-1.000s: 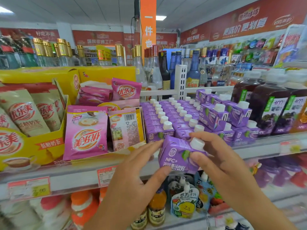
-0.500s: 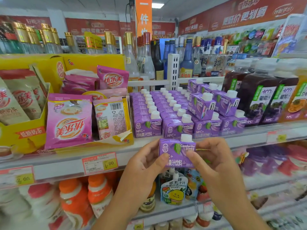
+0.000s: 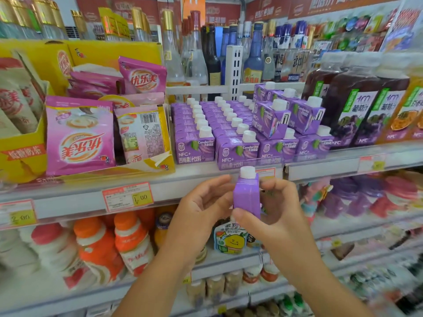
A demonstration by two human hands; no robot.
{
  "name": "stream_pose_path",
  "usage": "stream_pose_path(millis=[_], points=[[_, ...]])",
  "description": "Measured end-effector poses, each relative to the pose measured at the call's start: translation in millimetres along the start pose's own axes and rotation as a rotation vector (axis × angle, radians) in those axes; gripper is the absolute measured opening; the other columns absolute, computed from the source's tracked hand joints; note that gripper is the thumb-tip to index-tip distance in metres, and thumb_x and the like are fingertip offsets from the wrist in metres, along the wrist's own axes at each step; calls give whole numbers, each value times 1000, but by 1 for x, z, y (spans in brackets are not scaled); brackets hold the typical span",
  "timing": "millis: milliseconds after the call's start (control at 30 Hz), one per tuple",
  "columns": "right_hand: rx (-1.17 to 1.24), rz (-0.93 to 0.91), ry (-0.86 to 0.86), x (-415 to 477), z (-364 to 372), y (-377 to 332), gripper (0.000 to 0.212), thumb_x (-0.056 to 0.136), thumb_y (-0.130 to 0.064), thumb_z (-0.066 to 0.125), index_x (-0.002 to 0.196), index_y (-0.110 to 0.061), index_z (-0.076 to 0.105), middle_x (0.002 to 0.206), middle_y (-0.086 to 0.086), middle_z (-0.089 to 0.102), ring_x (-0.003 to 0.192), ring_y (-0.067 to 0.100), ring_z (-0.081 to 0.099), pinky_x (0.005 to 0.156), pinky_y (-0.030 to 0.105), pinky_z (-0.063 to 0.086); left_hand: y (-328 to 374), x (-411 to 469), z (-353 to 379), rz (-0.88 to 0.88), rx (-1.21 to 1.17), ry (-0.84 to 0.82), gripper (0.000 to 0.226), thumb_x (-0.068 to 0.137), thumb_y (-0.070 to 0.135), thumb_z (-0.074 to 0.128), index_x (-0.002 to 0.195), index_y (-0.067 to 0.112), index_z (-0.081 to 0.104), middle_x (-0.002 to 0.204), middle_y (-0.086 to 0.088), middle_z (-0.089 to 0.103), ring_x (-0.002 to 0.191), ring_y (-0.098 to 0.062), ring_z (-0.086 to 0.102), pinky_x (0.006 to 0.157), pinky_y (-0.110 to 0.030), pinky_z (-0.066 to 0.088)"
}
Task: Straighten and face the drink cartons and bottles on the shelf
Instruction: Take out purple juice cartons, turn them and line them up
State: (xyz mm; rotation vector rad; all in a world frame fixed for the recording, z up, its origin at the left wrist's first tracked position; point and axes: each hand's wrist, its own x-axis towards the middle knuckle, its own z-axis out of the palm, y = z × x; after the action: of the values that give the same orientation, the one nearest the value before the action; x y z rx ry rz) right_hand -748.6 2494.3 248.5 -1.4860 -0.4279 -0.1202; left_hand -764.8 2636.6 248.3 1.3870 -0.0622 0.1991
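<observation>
Right hand (image 3: 278, 216) holds purple carton (image 3: 246, 195) below Condorita cartons (image 3: 237, 154).

Up and left of the fingers (image 3: 214, 186), a yellow display box (image 3: 21, 161) holds pink milk-tea packets (image 3: 79, 136), one of them turned barcode-out. A red-edged price tag (image 3: 127, 196) hangs level with the fingers, to their left. Just below them stands a pouch with a smiling yellow face (image 3: 230, 240). Well above, a white slotted post (image 3: 234, 69) rises.
</observation>
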Motion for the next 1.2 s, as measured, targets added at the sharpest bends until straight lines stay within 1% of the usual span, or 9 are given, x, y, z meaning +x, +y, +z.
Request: stream_pose_path(millis=[67,233,367,567,767,833,933,1100,1200], points=[[130,57,-75,-4,-3,-5,41,76,-25,78,110,-18,56,98,-5,72,91,8,68,73,18,53,0,-2,0,-28,-1,-63,45,79,28,63,123,17,63,116,2,72,111,-16,66,93,-30,54],[-84,81,-135,-12,-9,0,26,87,-45,45,105,-53,62,112,-15,64,109,7,61,91,30,51,-3,-7,-1,-57,-35,-71,42,75,30,68,115,18,67,111,-3,73,105,-19,69,90,-31,56],[-81,54,-57,-12,-11,4,34,89,-39,64,122,-34,60,113,-8,66,104,10,64,84,26,54,-4,-8,-4,-18,-24,10,49,69,24,71,117,17,64,107,-1,75,100,-16,70,76,-24,57],[44,65,68,-11,-14,5,35,79,-25,62,114,-21,59,96,-1,74,84,14,70,65,18,54,-5,-14,-16,-87,-145,-75,45,75,22,65,120,20,63,114,-6,72,108,-20,68,89,-32,57],[-99,13,108,-18,-5,16,34,80,-37,67,110,-28,56,109,-6,68,101,12,67,80,25,57,-9,-19,-16,-37,-86,-25,39,77,21,64,116,19,64,107,-3,75,99,-17,71,78,-25,58],[-130,25,67,-20,-2,19,53,73,-49,77,118,-35,52,123,-11,55,113,9,60,86,25,55,-10,-20,-15,-27,-79,-18,35,82,26,58,116,21,66,107,-2,75,101,-18,71,82,-26,58],[-215,27,55,-22,1,20,73,59,-53,79,124,-38,48,116,-24,44,115,1,54,89,18,52,-12,-25,-11,-12,-64,-61,34,86,33,50,109,25,74,110,-2,74,105,-18,69,86,-27,56],[47,106,-103,-22,-7,11,49,76,-29,72,123,-32,59,110,-18,68,103,3,65,78,13,50,-18,-20,-10,33,96,-6,33,81,28,63,113,28,68,113,6,72,109,-14,66,93,-34,54],[112,150,-210,-26,-13,9,33,87,-47,66,117,-35,67,113,-12,71,103,3,65,81,13,50,-17,-17,-10,-40,109,-127,45,84,35,67,128,28,60,123,13,67,117,-7,61,99,-30,50]])
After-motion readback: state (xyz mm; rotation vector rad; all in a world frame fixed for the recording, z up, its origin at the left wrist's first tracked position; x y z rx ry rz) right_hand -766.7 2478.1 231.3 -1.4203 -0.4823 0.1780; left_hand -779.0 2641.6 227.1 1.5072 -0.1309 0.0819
